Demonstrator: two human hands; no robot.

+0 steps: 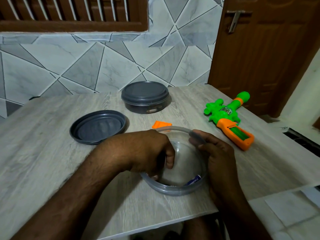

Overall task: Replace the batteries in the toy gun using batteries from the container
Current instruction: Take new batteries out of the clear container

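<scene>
A clear round container [174,189] stands near the table's front edge. A battery with a blue label [194,181] lies inside it against the near wall. My left hand [152,153] reaches down into the container with curled fingers; what they touch is hidden. My right hand [214,153] grips the container's right rim, thumb over the edge. The green and orange toy gun [228,118] lies to the right with its handle compartment uncovered. Its orange cover [161,125] lies just behind the container.
The dark grey lid [97,129] lies upside down at the left. A second dark container [144,97] with its lid on stands at the back by the tiled wall. A brown door [259,49] is at the right, past the table's right edge.
</scene>
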